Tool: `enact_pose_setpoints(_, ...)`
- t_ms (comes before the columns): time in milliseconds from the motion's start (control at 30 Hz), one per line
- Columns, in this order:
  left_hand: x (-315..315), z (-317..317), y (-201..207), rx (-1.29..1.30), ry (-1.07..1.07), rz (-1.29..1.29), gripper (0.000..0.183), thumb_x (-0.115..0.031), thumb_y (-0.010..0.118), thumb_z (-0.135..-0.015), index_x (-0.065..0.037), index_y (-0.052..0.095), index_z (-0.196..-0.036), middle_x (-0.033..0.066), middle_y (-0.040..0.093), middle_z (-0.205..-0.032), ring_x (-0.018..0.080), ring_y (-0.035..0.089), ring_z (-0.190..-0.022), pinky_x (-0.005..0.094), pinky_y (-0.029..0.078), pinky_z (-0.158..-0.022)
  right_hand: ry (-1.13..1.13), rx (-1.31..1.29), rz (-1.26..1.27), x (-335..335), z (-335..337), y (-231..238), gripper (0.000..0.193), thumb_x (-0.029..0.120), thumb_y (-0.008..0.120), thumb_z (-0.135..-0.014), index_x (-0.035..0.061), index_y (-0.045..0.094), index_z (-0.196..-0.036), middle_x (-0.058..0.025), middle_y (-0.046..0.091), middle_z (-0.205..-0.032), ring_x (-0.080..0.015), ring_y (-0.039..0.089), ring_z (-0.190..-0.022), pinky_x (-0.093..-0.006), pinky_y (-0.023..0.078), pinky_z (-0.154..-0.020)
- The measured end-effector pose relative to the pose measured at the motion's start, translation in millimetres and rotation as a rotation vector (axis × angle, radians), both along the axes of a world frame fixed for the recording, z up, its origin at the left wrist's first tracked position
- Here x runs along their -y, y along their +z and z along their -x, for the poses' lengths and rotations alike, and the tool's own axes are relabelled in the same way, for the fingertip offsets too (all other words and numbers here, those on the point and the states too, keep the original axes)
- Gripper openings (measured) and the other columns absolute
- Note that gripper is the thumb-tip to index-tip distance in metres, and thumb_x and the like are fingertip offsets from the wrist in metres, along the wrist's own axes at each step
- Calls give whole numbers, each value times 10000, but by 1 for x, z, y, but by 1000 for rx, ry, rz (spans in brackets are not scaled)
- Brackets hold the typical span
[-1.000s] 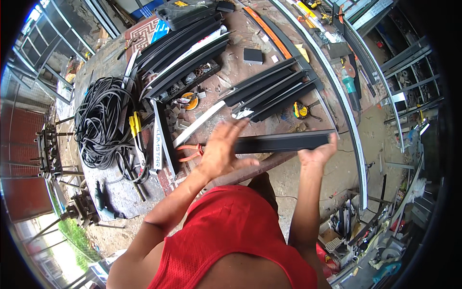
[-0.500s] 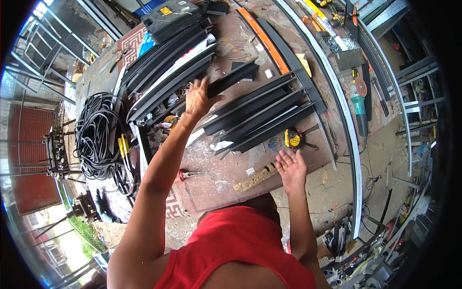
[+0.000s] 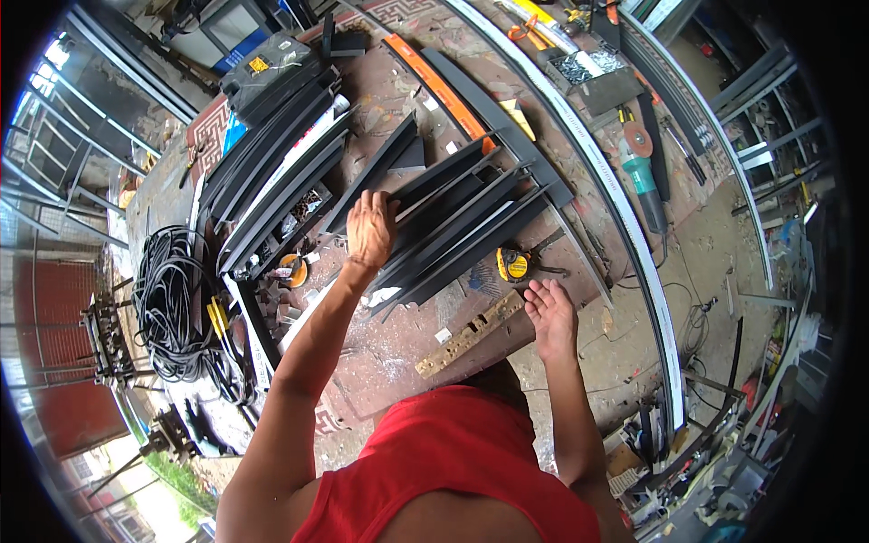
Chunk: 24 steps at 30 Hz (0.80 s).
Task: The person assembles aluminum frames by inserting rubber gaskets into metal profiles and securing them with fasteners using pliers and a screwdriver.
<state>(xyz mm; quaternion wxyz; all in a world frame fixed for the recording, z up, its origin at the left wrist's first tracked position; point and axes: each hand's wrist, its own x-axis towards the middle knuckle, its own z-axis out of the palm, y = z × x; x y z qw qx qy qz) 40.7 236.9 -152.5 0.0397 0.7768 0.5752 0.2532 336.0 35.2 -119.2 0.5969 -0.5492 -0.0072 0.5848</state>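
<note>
My left hand (image 3: 369,231) is closed over the near left end of a black metal profile (image 3: 444,174), the farthest of several lying side by side on the table. Just beyond that hand, a separate black profile (image 3: 373,172) lies at a steeper slant. My right hand (image 3: 550,319) is held at the table's near edge, palm turned up and fingers stretched, with nothing in it. Close to it are a yellow tape measure (image 3: 513,264) and a worn, tan bar with holes (image 3: 469,335).
More dark profiles (image 3: 272,136) and a black tool case (image 3: 272,68) occupy the far left. Coiled black cable (image 3: 172,303) lies at left. An orange bar (image 3: 439,86), a long white-faced strip (image 3: 579,136) and a teal angle grinder (image 3: 643,181) are to the right.
My left hand has moved from the separate profile to the end of the grouped ones. That separate profile now slants more steeply. My right hand stays open; the whole view has shifted.
</note>
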Motion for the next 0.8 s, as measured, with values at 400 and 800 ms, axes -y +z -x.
enact_pose_setpoints(400, 161, 39, 99, 296, -228, 67, 306, -124, 667, -923, 5, 543, -1172, 162, 624, -1194, 349, 610, -1072, 464, 436, -916, 174, 369, -208, 46, 104, 75, 523, 487, 561, -1026, 54, 506, -1313, -141, 633, -1259, -234, 631, -1146, -370, 517, -942)
enact_pose_setpoints(800, 287, 61, 165, 857, -671, 722, 560, -207, 582, -1043, -63, 378, -1543, 146, 617, -1338, 203, 639, -1117, 377, 491, -975, -62, -329, -867, 51, 151, 151, 651, 628, 400, -1033, 40, 541, -1275, -100, 587, -932, -219, 569, -841, -353, 489, -777)
